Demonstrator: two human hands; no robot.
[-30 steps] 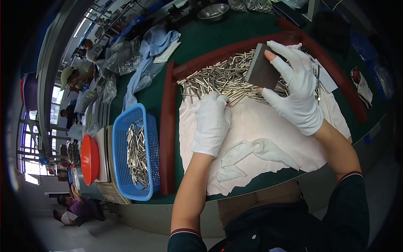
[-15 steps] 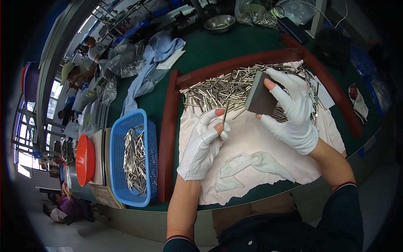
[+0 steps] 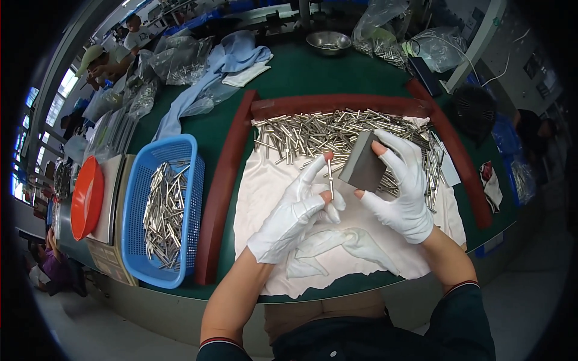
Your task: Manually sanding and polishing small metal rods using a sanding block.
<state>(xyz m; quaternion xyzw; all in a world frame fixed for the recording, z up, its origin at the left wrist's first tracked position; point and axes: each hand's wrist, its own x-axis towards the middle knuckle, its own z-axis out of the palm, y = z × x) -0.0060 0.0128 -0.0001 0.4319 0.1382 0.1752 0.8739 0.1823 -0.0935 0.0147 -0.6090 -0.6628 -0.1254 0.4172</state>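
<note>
A slim metal pin (image 3: pixel 330 178) stands nearly upright between the fingertips of my left hand (image 3: pixel 295 212), which wears a white glove with bare thumb and finger tips. My right hand (image 3: pixel 402 189), gloved the same way, grips a dark grey rectangular block (image 3: pixel 365 163) by its edges, thumb below and fingers above. The block is tilted, a short gap to the right of the pin. Behind both hands a heap of loose metal pins (image 3: pixel 313 133) lies on a pale pink cloth (image 3: pixel 259 186). A crumpled white cloth (image 3: pixel 349 240) rests nearer to me.
Dark red bars (image 3: pixel 226 198) frame the work area on three sides. To the left stand a blue plastic basket (image 3: pixel 191 210) holding pins and a red bowl (image 3: pixel 87 198). A metal bowl (image 3: pixel 329 42) sits at the back. People (image 3: pixel 102 63) are at far left.
The pin in my left hand has turned, showing more of its length. My head view has shifted, and the block now appears lower and closer to the pin. Both grips stay.
</note>
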